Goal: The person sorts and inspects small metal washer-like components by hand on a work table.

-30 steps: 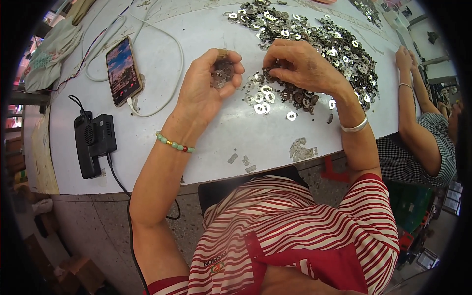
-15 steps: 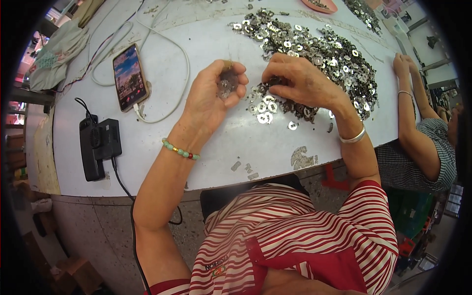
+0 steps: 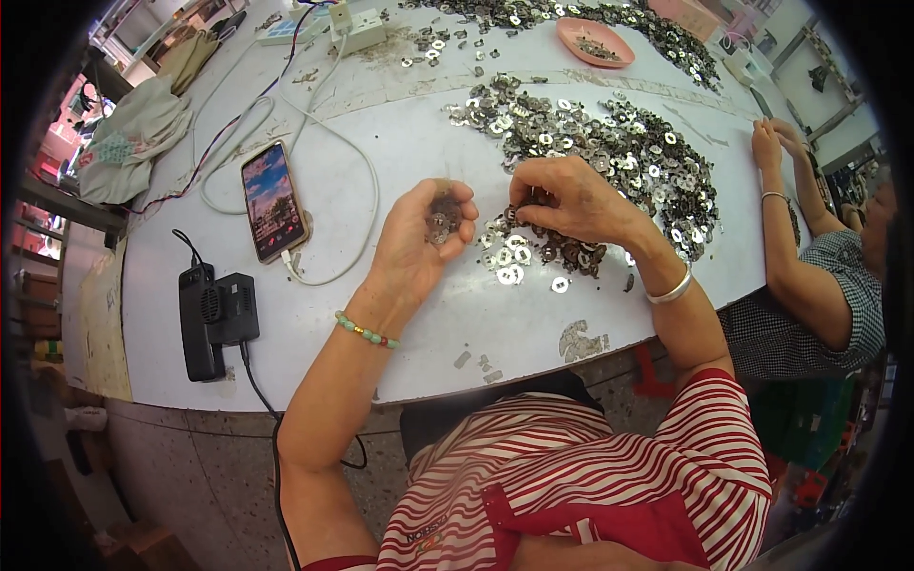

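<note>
My left hand is cupped, palm up, with its fingers curled around several small metal pieces. Close by on the right, my right hand has thumb and fingers bent together over the near left edge of a heap of small metal pieces. Dark little metal parts show at its fingertips; exactly which of them it grips is hard to make out. Between and below the hands lie shiny flat pieces with holes, loose on the white table.
Left of my hands lie a phone on a white cable and a black power adapter. A pink dish with small parts stands at the back. On the right another person's arm rests at the table. A cloth bag sits far left.
The view has tilted up, so the table and both hands appear lower and more of the back shows. My left hand stays cupped, and my right fingers remain at the heap's edge.
</note>
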Tool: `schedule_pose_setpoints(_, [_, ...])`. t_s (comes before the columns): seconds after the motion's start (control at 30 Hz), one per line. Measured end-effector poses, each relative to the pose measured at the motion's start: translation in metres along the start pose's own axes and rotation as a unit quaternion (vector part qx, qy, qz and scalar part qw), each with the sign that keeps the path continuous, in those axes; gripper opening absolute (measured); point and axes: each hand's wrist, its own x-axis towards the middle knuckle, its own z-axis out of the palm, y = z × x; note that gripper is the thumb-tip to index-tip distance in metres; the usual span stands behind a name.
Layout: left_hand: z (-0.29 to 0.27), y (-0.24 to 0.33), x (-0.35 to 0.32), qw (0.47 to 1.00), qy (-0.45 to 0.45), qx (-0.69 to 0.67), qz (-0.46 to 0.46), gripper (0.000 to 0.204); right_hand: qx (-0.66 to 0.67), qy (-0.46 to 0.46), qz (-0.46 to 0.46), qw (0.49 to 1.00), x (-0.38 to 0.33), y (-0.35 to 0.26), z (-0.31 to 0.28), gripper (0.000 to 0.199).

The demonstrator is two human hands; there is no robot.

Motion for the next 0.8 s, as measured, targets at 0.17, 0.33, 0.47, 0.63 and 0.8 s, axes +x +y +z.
schedule_pose_setpoints(0.17, [-0.005,0.001,0.007,1.000,-0.017,-0.001,0.004,0.028,0.081,-0.005,0.078,0.994,0.001,0.010,-0.003,0.012])
schedule_pose_setpoints(0.33, [0.004,0.003,0.001,1.000,0.007,-0.002,0.009,0.027,0.287,-0.006,0.193,0.938,0.004,0.008,-0.006,0.012])
schedule_pose_setpoints(0.47, [0.002,0.003,-0.001,1.000,-0.007,0.005,0.000,0.024,0.409,0.006,0.197,0.891,0.004,0.013,-0.005,0.017])
schedule_pose_setpoints(0.63, [0.005,0.003,-0.004,1.000,-0.010,0.002,-0.001,0.021,0.520,0.002,0.212,0.828,0.003,0.015,-0.005,0.020])
schedule_pose_setpoints(0.8, [0.008,0.003,-0.005,1.000,-0.007,0.017,-0.004,0.026,0.619,-0.007,0.197,0.760,0.005,0.021,-0.001,0.018])
